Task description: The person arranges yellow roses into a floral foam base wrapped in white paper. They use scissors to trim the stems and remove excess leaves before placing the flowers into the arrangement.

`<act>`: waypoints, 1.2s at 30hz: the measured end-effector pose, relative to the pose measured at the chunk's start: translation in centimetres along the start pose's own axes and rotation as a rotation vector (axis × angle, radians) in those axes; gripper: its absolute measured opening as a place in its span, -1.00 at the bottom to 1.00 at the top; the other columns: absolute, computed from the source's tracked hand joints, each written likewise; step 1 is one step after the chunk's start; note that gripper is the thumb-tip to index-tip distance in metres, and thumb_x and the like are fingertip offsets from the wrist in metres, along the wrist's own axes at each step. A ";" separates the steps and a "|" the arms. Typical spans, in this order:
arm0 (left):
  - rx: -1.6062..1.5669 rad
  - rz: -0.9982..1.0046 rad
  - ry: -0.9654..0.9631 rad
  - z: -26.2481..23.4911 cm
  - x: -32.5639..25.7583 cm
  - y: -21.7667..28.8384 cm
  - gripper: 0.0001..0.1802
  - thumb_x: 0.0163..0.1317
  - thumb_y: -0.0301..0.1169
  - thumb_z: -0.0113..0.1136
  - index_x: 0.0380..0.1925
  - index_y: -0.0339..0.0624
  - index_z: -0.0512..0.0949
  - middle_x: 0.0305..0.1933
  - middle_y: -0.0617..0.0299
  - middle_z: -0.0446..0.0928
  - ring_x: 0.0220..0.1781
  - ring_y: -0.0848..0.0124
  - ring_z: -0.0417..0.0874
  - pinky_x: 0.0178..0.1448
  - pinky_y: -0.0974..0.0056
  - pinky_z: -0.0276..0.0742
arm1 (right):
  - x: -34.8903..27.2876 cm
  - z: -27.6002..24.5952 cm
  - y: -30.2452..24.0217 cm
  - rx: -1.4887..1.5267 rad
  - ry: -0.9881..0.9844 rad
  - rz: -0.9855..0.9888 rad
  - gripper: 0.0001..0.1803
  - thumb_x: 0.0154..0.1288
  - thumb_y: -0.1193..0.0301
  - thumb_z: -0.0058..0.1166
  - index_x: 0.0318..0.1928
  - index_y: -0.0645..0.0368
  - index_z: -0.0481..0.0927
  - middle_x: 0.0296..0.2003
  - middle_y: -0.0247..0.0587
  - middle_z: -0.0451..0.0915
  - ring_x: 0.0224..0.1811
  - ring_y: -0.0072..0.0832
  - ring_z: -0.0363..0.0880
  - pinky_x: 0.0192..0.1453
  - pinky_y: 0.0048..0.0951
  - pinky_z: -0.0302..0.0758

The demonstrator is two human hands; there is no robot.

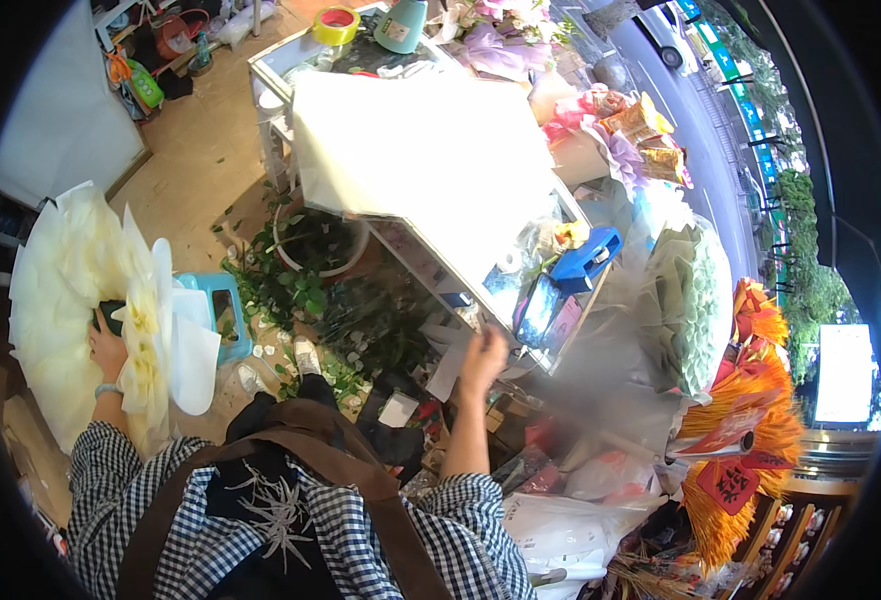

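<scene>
My left hand (108,347) is closed around the dark centre of a large cream-white paper bouquet wrap (71,300), held out at my left side. My right hand (484,357) is raised with its fingers bent, just below the front edge of a glass-topped work table (431,265). It is blurred, and nothing shows clearly in it. A large white paper sheet (416,150) lies on the table. A blue tool (586,258) and a phone (539,308) sit near the table's front corner, right of my right hand.
A light blue stool (219,310) and a white pot of green leaves (316,245) stand on the floor among cut stems. Wrapped bouquets (696,300) and orange-red paper decorations (751,420) crowd the right. A yellow tape roll (337,24) and purple flowers (501,45) sit at the table's far end.
</scene>
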State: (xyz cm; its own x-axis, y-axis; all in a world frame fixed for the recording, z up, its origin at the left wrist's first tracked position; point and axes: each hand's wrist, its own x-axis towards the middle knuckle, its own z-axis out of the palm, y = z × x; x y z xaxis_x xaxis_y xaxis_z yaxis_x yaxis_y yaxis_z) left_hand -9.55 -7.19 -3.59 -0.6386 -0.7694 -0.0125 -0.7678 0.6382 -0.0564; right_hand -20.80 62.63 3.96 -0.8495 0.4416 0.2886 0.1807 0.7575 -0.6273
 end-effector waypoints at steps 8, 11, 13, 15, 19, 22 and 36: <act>0.195 0.114 0.211 -0.1 -1.5 -0.8 -0.24 0.25 -0.21 0.07 0.41 -0.03 0.02 0.41 -0.13 0.09 0.43 -0.04 0.09 0.39 -0.06 0.15 | 10.8 -3.6 7.0 -0.534 -0.037 0.226 0.07 -0.01 -0.12 0.24 0.38 0.16 0.04 0.15 0.28 0.30 0.17 0.16 0.30 0.20 0.07 0.29; 0.029 0.218 0.131 0.3 -0.8 -2.2 -0.16 0.17 -0.11 0.18 0.33 -0.35 0.11 0.39 -0.24 0.08 0.42 -0.09 0.09 0.44 0.05 0.11 | 11.4 -2.7 7.7 -0.544 -0.089 0.265 0.09 -0.05 -0.11 0.26 0.39 0.14 0.04 0.13 0.27 0.32 0.16 0.13 0.31 0.21 0.07 0.28; -0.069 0.133 0.072 1.0 -0.6 -3.2 -0.09 0.12 -0.06 0.23 0.33 -0.37 0.10 0.38 -0.26 0.07 0.41 -0.10 0.10 0.43 0.05 0.12 | 11.5 -2.6 7.7 -0.575 -0.083 0.272 0.10 -0.07 -0.08 0.28 0.39 0.14 0.04 0.10 0.26 0.35 0.14 0.12 0.32 0.21 0.06 0.28; -0.090 0.098 0.005 1.2 -0.5 -4.1 0.01 0.06 0.02 0.27 0.34 -0.39 0.06 0.38 -0.31 0.05 0.40 -0.13 0.12 0.42 0.03 0.14 | 11.5 -2.7 7.2 -0.564 -0.042 0.219 0.09 -0.08 -0.04 0.28 0.38 0.16 0.04 0.06 0.25 0.37 0.12 0.10 0.34 0.20 0.04 0.28; -0.113 -0.015 0.017 2.0 -0.8 -5.1 0.11 0.03 0.16 0.25 0.38 -0.32 -0.03 0.39 -0.26 0.03 0.39 -0.12 0.13 0.39 -0.05 0.16 | 11.1 -2.1 4.9 -0.619 0.004 0.204 0.10 -0.15 0.01 0.31 0.36 0.19 0.06 -0.03 0.22 0.41 0.00 0.08 0.38 0.13 0.00 0.30; 0.011 -0.164 -0.074 3.1 -0.1 -5.6 0.15 0.00 0.22 0.23 0.41 -0.21 -0.07 0.39 -0.22 0.01 0.38 -0.13 0.14 0.35 -0.10 0.18 | 10.7 -0.7 2.6 -0.589 0.043 0.121 0.09 -0.15 0.03 0.33 0.34 0.25 0.10 -0.09 0.15 0.40 -0.08 0.00 0.36 0.06 -0.03 0.29; -0.021 -0.058 0.332 6.8 -0.3 -6.2 -0.06 0.16 0.14 0.12 0.42 0.02 -0.03 0.37 -0.09 0.08 0.27 -0.02 0.31 0.08 -0.02 0.51 | 11.4 2.7 0.4 -0.441 0.047 0.106 -0.06 -0.02 0.04 0.30 0.28 0.27 0.21 0.13 0.15 0.36 0.15 0.01 0.33 0.23 -0.03 0.23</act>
State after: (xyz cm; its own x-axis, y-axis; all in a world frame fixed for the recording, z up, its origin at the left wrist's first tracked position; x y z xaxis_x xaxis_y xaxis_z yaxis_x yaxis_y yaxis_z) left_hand -4.22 -11.11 -10.01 -0.5729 -0.7563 0.3159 -0.8022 0.5965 -0.0270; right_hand -31.78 66.63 5.03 -0.7933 0.5413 0.2787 0.4679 0.8349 -0.2898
